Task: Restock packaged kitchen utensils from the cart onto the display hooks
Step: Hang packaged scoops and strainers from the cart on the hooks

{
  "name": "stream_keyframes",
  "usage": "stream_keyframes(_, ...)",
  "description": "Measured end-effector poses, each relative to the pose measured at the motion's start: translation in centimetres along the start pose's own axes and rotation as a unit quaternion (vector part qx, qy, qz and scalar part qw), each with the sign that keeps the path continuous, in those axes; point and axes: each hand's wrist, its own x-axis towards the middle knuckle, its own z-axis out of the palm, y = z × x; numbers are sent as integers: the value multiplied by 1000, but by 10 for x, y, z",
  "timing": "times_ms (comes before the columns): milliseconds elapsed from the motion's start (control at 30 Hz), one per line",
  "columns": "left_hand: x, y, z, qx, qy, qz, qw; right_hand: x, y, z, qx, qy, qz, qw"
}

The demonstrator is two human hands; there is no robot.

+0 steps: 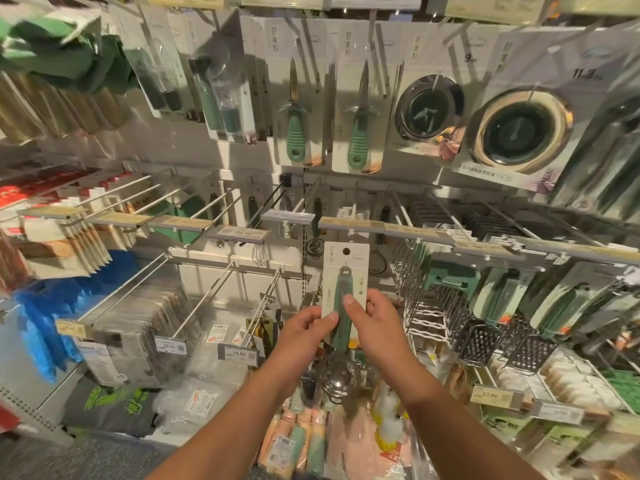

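A packaged utensil (344, 271) with a green handle, a metal head at the bottom and a white backing card stands upright in front of the display. My left hand (304, 327) pinches the card's left edge and my right hand (374, 320) grips its right side, thumb across the green handle. The card's hang hole is just below the row of hooks (301, 202) and price rail (349, 223). Below my arms lie more packaged goods in the cart (301, 441).
Packaged green-handled knives (299, 133) and round strainers (519, 129) hang above. Graters (502, 341) and green tools hang at right. Long bare hooks (207, 299) stick out at left over bagged goods, with price tags (239, 353) at their tips.
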Motion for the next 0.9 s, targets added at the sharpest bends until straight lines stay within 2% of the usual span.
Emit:
stream_keyframes(200, 3, -2, -5, 1, 36, -5, 999, 11, -6, -3, 2, 27, 2, 1000)
stream_keyframes(433, 7, 1, -7, 10, 62, -12, 998, 41, -12, 3, -34, 49, 66, 996)
stream_keyframes(633, 9, 4, -7, 17, 71, -12, 997, 76, -9, 9, -19, 58, 110, 992)
stream_keyframes(900, 3, 3, -26, 29, 65, -27, 997, 70, 17, 3, -84, 25, 241, 967)
